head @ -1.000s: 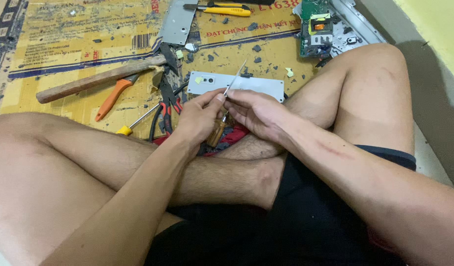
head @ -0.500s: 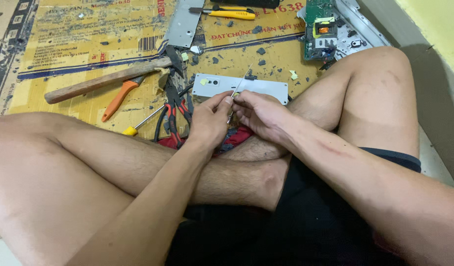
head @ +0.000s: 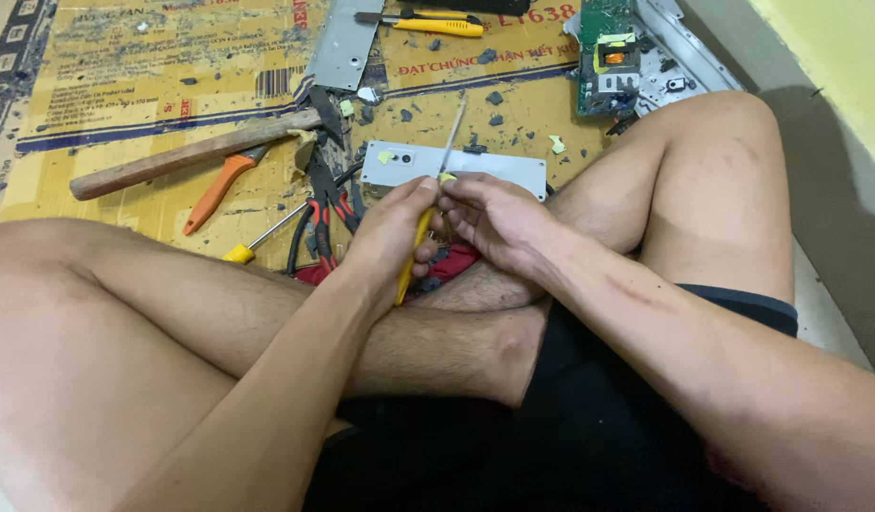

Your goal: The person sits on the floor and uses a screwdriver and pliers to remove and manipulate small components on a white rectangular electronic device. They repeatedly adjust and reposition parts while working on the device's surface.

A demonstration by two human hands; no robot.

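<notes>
Head view, centre of the frame: the left hand (head: 390, 232) is closed around the yellow handle of a screwdriver (head: 421, 228), whose steel shaft rises toward the upper centre, across a grey metal box (head: 485, 169) lying on the cardboard sheet (head: 105, 85). The right hand (head: 494, 223) is partly curled, fingertips pinching at the top of the handle where the shaft begins; whether it holds a small part there cannot be told. The screwdriver looks light and rigid; the plastic handle gives the secure grip, while the thin shaft would be slick and apt to turn in the fingers. Count on the cardboard: one wooden-handled hammer (head: 191, 152) at upper left, one orange-handled tool (head: 219, 185) below it, one second yellow-handled screwdriver (head: 267, 232), one pair of red-and-black pliers (head: 325, 204), one yellow utility knife (head: 428, 23) at the top, one green circuit board (head: 610, 57) at upper right.
</notes>
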